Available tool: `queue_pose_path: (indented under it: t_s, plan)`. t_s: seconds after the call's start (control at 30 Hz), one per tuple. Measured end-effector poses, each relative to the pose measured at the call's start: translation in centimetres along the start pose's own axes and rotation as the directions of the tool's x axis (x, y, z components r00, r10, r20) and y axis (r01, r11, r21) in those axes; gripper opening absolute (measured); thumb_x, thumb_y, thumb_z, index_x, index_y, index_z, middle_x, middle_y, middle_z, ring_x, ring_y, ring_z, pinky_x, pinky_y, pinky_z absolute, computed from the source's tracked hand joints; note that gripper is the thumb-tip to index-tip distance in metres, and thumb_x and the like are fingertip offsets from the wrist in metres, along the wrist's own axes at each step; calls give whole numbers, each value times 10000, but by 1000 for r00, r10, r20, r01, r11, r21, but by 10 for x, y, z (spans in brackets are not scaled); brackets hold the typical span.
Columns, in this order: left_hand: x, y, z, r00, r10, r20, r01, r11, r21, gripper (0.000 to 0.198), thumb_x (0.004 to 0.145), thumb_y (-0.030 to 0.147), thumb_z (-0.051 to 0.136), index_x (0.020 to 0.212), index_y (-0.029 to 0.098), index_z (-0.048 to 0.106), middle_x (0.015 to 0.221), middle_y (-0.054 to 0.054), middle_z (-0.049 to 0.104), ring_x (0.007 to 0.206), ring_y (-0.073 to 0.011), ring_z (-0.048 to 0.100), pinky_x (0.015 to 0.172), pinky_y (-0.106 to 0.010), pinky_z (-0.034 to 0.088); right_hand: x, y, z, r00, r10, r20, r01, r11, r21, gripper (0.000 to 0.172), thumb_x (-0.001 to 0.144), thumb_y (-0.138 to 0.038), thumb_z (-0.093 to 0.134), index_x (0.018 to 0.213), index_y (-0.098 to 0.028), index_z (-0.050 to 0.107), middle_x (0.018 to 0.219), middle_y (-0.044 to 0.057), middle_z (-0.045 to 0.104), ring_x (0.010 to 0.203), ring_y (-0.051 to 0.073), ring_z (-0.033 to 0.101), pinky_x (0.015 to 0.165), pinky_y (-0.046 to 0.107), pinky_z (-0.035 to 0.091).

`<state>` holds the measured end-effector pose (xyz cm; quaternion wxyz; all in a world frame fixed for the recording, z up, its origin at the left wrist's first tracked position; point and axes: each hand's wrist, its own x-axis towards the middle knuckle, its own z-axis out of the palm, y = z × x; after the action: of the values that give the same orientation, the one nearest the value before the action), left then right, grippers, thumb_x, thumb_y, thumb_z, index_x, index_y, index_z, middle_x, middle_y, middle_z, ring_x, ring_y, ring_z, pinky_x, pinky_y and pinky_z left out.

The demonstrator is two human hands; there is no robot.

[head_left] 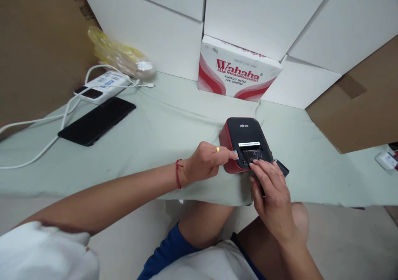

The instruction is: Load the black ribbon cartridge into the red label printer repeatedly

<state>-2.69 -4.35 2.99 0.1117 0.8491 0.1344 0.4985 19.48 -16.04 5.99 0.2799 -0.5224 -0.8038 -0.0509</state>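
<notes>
"Two colours on our device [248,134]: black top, red sides?"
"Yes, near-right on our tabletop [174,122]. Left hand [207,161], curled, index out, touches it; right hand [273,188], half-bent, its near end. Either's grip, we can't tell."

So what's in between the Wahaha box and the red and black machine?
In the head view, just a bare strip of pale green cloth between the box and the machine.

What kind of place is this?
Perhaps a makeshift work corner indoors: green cloth is spread out, brown cardboard stands at both sides, and a Wahaha box at the back.
</notes>
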Motion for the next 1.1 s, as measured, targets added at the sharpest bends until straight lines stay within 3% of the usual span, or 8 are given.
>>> queue_pose_path:
  t_s: [0.17,0.33,0.4,0.5,0.57,0.73,0.93,1.1]
  plan:
    - [-7,-3,11,998,13,-61,-13,1000,2,217,894,35,385,871,199,525,791,-6,764,617,-102,698,581,-199,523,11,6,-10,998,-56,-4,57,997,45,403,959,-107,593,1337,-244,630,1250,89,714,1164,234,666,1130,508,470]
    - [-19,-3,16,996,88,-18,-87,994,63,232,871,-1,402,790,182,520,1114,-102,791,843,-136,767,654,-225,595,69,27,-29,990,49,128,-54,998,32,213,1020,-281,537,1097,-241,731,1044,51,778,930,201,728,842,331,566]
    - [-22,-5,18,995,98,11,-99,991,86,232,873,12,411,764,175,535,1137,-111,787,766,-138,750,619,-244,589,102,36,-25,952,134,276,-105,988,-115,258,1014,-305,514,1109,-241,745,1044,57,781,858,206,725,751,324,542]
    - [-25,-7,19,994,102,37,-106,987,122,228,875,45,425,761,166,582,1168,-103,782,610,-117,671,557,-267,555,143,42,-5,810,231,539,-14,927,-376,348,905,-220,596,1220,-274,736,1147,71,777,911,256,726,701,331,499]
    - [-26,-8,19,993,100,61,-108,983,146,237,868,51,430,758,166,606,1208,-91,771,603,-113,653,567,-273,554,158,41,12,748,258,612,38,903,-428,395,834,-170,637,1204,-257,747,1170,94,774,948,288,724,688,332,483]
    - [-23,-7,17,993,111,43,-117,977,177,253,874,54,451,717,163,617,1164,-84,783,640,-114,670,592,-256,566,165,36,21,711,254,656,56,909,-413,359,818,-149,641,1150,-224,755,1126,111,781,941,277,723,709,316,483]
    - [-16,-3,14,996,87,1,-86,989,122,266,895,46,442,741,164,624,1097,-71,803,654,-101,701,607,-223,590,127,56,-68,825,80,560,-19,993,-115,384,956,-378,586,1311,-254,664,1120,55,764,818,195,696,744,309,518]
    - [-17,-4,14,997,81,5,-81,989,120,256,850,27,430,721,172,597,1167,-79,788,758,-112,744,656,-226,612,65,92,-122,914,287,287,-213,941,-262,386,981,-490,531,1202,-234,719,969,75,765,825,225,697,783,364,532]
